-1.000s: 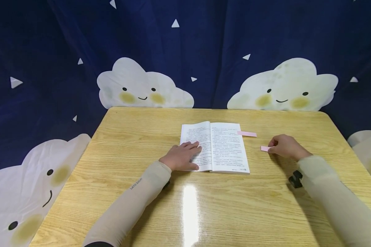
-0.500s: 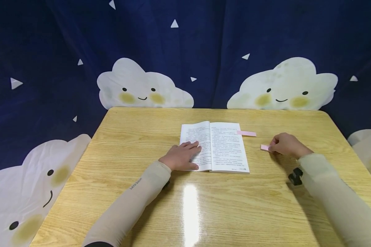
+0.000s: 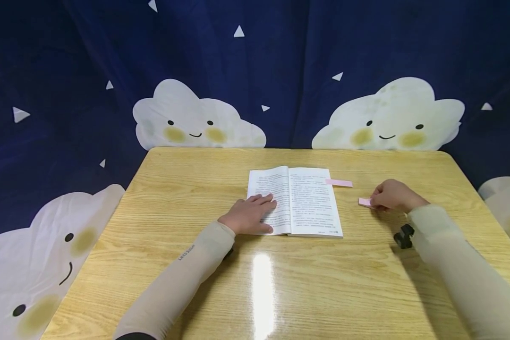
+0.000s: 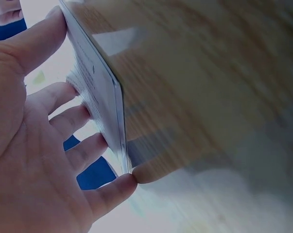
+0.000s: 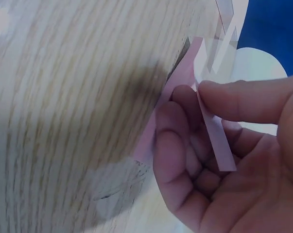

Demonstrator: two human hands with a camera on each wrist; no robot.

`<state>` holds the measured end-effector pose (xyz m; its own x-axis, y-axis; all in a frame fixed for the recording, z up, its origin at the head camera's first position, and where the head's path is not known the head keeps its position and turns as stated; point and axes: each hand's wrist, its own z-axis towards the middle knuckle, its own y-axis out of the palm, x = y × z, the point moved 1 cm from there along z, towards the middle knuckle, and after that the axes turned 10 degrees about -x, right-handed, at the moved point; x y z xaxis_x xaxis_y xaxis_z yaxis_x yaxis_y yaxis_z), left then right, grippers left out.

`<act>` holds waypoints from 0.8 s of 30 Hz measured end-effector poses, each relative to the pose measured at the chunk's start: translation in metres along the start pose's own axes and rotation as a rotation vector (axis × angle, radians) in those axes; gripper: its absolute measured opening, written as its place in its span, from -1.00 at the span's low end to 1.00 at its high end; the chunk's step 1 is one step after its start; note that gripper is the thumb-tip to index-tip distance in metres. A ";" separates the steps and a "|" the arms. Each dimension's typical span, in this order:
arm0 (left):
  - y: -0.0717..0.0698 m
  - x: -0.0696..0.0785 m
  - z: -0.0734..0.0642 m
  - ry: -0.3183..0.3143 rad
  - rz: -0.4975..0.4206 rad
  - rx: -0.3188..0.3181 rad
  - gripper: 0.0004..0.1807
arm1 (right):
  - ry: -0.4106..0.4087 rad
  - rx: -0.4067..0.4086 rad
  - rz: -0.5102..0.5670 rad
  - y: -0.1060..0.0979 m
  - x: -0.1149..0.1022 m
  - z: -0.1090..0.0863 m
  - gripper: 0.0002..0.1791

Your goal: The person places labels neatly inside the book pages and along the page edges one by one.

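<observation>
An open book [image 3: 312, 203] lies on the table, text on both pages. My left hand [image 3: 250, 215] rests on its left page with spread fingers; in the left wrist view the thumb and fingertips [image 4: 118, 190] touch the book near its edge. A pink sticky strip [image 3: 340, 182] sticks out past the right page's outer edge. To the right of the book, my right hand [image 3: 394, 196] is at a narrow pink sticky-note pad [image 3: 364, 202]. The right wrist view shows a loose pink strip [image 5: 219, 145] pinched between thumb and finger, lifted from the pad at one end. Curled fingers partly hide the pad.
The wooden table [image 3: 178, 189] spreads around the book. A dark blue curtain [image 3: 289, 56] with cloud prints hangs behind it. A black wrist camera [image 3: 403, 236] sits under the right sleeve, and glare marks the table's front.
My right hand has shifted slightly away from me, its wrist turning a little, while the pad stays almost in place. The left hand and book have not moved.
</observation>
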<state>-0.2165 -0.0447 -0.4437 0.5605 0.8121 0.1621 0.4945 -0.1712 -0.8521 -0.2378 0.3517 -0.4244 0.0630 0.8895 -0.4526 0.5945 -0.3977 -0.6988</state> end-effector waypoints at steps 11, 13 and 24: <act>-0.001 0.000 -0.001 0.004 -0.009 0.002 -0.14 | 0.010 0.001 -0.023 -0.001 -0.003 -0.002 -0.75; -0.001 0.001 -0.002 0.001 -0.013 0.000 -0.14 | 0.012 0.000 -0.032 -0.001 -0.003 -0.003 -0.74; -0.001 0.000 -0.001 -0.003 -0.016 -0.005 -0.14 | 0.005 -0.011 -0.023 -0.001 -0.002 -0.004 -0.72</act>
<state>-0.2159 -0.0451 -0.4423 0.5505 0.8166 0.1736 0.5068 -0.1616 -0.8468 -0.2347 0.3507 -0.4205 0.0530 0.8993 -0.4340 0.6049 -0.3748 -0.7026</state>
